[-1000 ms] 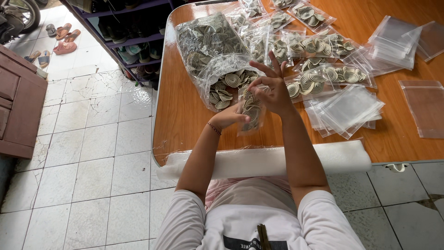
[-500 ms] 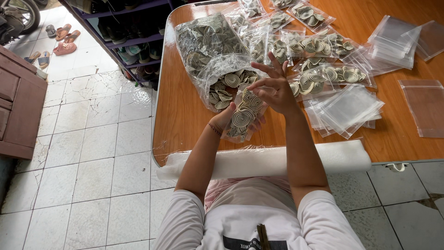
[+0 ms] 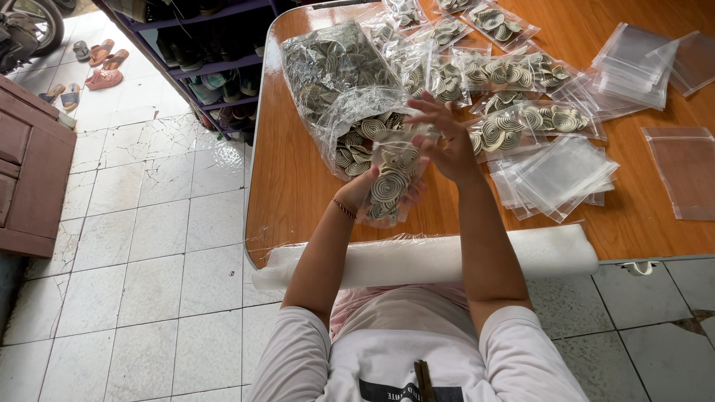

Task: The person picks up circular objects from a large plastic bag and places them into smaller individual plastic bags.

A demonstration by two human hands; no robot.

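In the middle of the frame, a small clear bag (image 3: 390,182) full of pale round spiral coils is held up over the wooden table (image 3: 298,186). The left hand (image 3: 365,192) grips it from below, and the right hand (image 3: 445,141) pinches its top with the other fingers spread. Just above it, a big crinkly clear bag (image 3: 339,89) lies open with more coils inside, filled small bags (image 3: 514,123) sit to the right, and a pile of flat bags (image 3: 555,175) lies below those.

An orange-brown wooden bench (image 3: 298,193) carries a large clear plastic sack of coiled grey spirals (image 3: 335,74) at ten o'clock, filled clear packets of spirals (image 3: 514,74) at twelve, empty clear plastic bags (image 3: 555,175) at three, and a white foam roll (image 3: 447,260) along its six o'clock edge.
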